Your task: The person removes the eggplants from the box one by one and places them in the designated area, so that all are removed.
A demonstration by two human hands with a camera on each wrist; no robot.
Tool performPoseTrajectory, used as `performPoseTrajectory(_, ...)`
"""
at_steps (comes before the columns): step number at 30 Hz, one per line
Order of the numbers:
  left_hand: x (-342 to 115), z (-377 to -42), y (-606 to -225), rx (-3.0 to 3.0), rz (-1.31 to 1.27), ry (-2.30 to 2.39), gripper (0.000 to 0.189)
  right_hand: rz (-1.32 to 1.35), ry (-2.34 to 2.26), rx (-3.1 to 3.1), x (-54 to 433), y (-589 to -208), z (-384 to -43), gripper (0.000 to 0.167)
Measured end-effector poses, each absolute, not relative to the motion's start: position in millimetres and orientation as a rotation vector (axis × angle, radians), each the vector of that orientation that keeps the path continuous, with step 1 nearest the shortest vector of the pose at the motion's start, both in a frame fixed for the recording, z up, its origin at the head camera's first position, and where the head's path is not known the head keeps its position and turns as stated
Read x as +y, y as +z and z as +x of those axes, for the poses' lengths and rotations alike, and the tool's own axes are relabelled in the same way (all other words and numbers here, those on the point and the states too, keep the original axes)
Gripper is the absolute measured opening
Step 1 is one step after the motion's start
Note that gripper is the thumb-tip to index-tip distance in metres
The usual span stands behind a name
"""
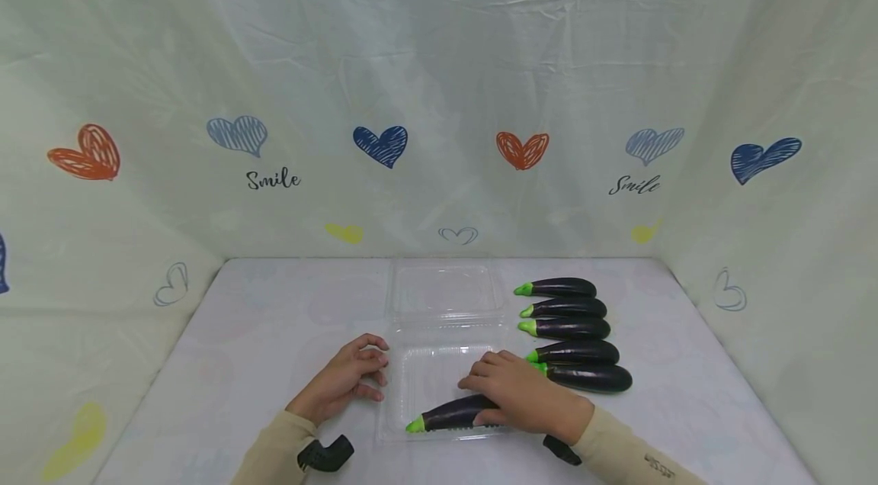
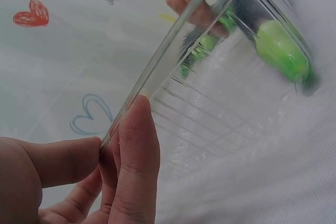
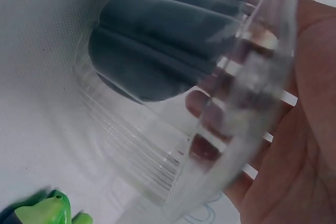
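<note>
A clear plastic clamshell box lies with its lid folded back. One dark eggplant with a green stem lies along the near side of its base, stem to the left. My left hand is at the box's left side; in the left wrist view, thumb and fingers pinch the clear rim. Over the eggplant's right part, my right hand reaches in with fingers spread and relaxed. Through the clear wall, the right wrist view has the eggplant on the box bottom beside those fingers.
Several more eggplants lie in a column right of the box, stems pointing left. The lid lies flat toward the back of the white table. A curtain printed with hearts hangs behind and at both sides.
</note>
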State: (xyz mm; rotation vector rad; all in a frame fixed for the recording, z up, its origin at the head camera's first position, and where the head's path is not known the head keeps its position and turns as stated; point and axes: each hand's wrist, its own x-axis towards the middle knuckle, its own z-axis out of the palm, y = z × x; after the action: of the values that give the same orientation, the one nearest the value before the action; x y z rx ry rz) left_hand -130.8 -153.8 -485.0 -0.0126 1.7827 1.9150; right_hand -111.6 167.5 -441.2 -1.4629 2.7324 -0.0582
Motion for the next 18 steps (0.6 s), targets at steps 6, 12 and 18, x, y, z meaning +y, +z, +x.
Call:
performPoseTrajectory(6,-154.2,-131.1,-485.4,1.781,-0.011,1.915,0.023,-1.417,-0.089,2.699,165.7,-445.2,-111.5,0.042)
performPoseTrajectory(12,-154.9,-131.3,-485.8,1.785,-0.02,1.914,0.023,-1.337,-0.116,2.664,164.3,-446.4,-110.8,0.038)
performPoseTrajectory(18,-154.5,-131.5,-486.6,1.771,-0.005,1.921,0.024,-1.353,-0.139,2.696,167.1,-444.8,-113.2,0.038)
